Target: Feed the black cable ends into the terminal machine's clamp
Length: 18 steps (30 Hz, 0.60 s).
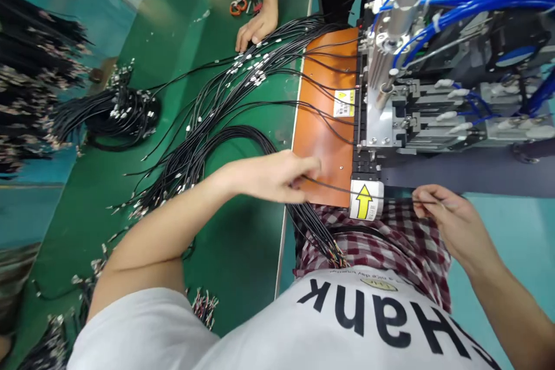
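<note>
Where bundled black cables point(108, 118) lie at far left on a green bench mat point(243, 254), a co-worker's hand point(255, 29) rests at top on a fan of loose wires point(255, 63). The left hand point(269, 176), beside an orange plate point(325, 121), has its fingers closed together on a single black wire point(347, 189). This wire runs taut across a yellow-arrow label point(363, 201) to the right hand point(451, 222), which pinches it between thumb and finger, the 2 hands well apart. Blue pneumatic tubing point(477, 6) crosses the machine point(390, 115) at upper right.
</note>
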Tool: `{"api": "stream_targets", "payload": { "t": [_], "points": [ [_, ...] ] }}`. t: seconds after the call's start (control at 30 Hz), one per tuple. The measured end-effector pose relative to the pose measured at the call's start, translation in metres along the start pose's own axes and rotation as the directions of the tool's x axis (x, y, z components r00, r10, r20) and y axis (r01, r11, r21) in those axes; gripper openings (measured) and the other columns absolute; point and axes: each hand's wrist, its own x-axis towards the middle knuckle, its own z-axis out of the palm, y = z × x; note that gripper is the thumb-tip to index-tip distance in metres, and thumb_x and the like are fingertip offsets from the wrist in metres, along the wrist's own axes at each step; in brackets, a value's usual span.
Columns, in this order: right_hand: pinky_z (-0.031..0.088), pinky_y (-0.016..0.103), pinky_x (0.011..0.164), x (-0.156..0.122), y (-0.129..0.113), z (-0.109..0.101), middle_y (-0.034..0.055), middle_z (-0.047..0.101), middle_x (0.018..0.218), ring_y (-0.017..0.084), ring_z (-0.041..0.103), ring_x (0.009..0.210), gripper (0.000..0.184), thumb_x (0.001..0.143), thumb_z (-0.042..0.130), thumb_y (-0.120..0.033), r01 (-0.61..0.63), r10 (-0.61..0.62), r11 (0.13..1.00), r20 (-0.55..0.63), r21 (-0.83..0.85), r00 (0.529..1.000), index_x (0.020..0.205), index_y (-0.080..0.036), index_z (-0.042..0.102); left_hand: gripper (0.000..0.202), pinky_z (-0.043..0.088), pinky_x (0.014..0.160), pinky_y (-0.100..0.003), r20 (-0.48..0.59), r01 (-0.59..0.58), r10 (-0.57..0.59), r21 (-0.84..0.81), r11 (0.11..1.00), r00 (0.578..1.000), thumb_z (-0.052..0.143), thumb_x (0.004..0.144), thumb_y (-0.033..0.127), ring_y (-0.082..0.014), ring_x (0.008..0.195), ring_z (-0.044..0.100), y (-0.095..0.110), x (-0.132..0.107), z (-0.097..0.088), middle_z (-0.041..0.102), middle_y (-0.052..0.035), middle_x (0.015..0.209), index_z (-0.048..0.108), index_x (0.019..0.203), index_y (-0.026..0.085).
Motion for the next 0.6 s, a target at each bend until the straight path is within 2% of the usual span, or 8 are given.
{"api": "stream_targets", "payload": {
  "t": [0.1,0.2,0.27,0.33,0.4,0.47,0.53,0.6],
  "points": [
    [0.046,0.03,0.066,0.003,-0.005,0.007,0.003,0.063,0.08,0.015,0.056,0.069,0.031,0.089,0.069,-0.054,-0.03,0.024,0.998,0.116,0.054,0.993,0.093,-0.023,0.069,0.028,0.049,0.08,-0.032,-0.016,-0.106,0.11,0.164,0.981,0.994,0.061,0.097,0.035,-0.0215,0.088,0.067,0.046,0.032,0.03,0.069,-0.0069,0.097,0.058,0.12,0.019],
    [0.047,0.027,0.067,0.009,-0.005,0.008,0.0011,0.062,0.082,0.013,0.056,0.069,0.029,0.094,0.063,-0.051,0.022,-0.034,0.997,0.171,0.072,0.985,0.097,-0.023,0.066,0.023,0.05,0.074,-0.027,-0.088,-0.166,0.178,0.13,0.978,0.98,0.044,0.105,0.029,-0.0176,0.086,0.067,0.054,0.059,0.065,0.069,-0.0059,0.098,0.064,0.109,0.019],
    [0.048,0.027,0.069,0.011,-0.002,0.005,0.0014,0.064,0.086,0.013,0.058,0.07,0.026,0.098,0.059,-0.048,0.054,-0.071,0.995,0.212,0.085,0.975,0.104,-0.023,0.066,0.028,0.051,0.079,-0.028,-0.233,-0.112,0.151,0.17,0.979,0.961,0.037,0.106,0.024,-0.0176,0.09,0.067,0.033,0.054,0.073,0.07,-0.0068,0.1,0.065,0.109,0.019],
    [0.051,0.029,0.072,0.012,0.0,0.002,0.0029,0.066,0.094,0.013,0.061,0.073,0.025,0.099,0.057,-0.044,0.09,-0.106,0.993,0.248,0.074,0.963,0.112,-0.024,0.064,0.027,0.05,0.079,-0.029,-0.377,0.055,0.038,0.234,0.971,0.925,0.039,0.105,0.023,-0.0185,0.091,0.066,-0.001,0.029,0.066,0.069,-0.0083,0.104,0.064,0.116,0.019],
    [0.053,0.032,0.077,0.012,-0.001,0.004,0.0044,0.068,0.101,0.015,0.065,0.078,0.027,0.098,0.058,-0.04,0.135,-0.141,0.99,0.27,0.043,0.952,0.121,-0.025,0.062,0.026,0.048,0.079,-0.033,-0.404,0.214,-0.062,0.343,0.915,0.912,0.044,0.104,0.025,-0.0205,0.09,0.064,-0.037,-0.008,0.051,0.068,-0.0073,0.099,0.065,0.118,0.021],
    [0.055,0.034,0.08,0.012,-0.004,0.011,0.0053,0.069,0.106,0.017,0.067,0.083,0.031,0.096,0.062,-0.037,0.191,-0.186,0.981,0.29,0.012,0.939,0.125,-0.026,0.061,0.025,0.046,0.08,-0.036,-0.379,0.303,-0.129,0.445,0.843,0.916,0.046,0.102,0.026,-0.0233,0.091,0.063,-0.064,-0.041,0.038,0.068,-0.0072,0.097,0.066,0.117,0.022],
    [0.055,0.034,0.079,0.012,-0.008,0.02,0.0053,0.07,0.105,0.018,0.067,0.084,0.032,0.094,0.065,-0.035,0.238,-0.221,0.971,0.307,-0.018,0.926,0.125,-0.026,0.062,0.024,0.045,0.084,-0.04,-0.353,0.345,-0.184,0.478,0.808,0.918,0.047,0.101,0.026,-0.0249,0.093,0.063,-0.075,-0.056,0.034,0.068,-0.0078,0.099,0.068,0.112,0.022],
    [0.055,0.033,0.076,0.012,-0.011,0.027,0.0053,0.07,0.103,0.018,0.066,0.084,0.03,0.094,0.065,-0.035,0.262,-0.237,0.964,0.306,-0.043,0.922,0.122,-0.025,0.064,0.025,0.043,0.094,-0.046,-0.367,0.371,-0.205,0.47,0.801,0.908,0.047,0.098,0.024,-0.0278,0.105,0.062,-0.069,-0.049,0.038,0.067,-0.0105,0.109,0.068,0.11,0.021]
  ]
}}
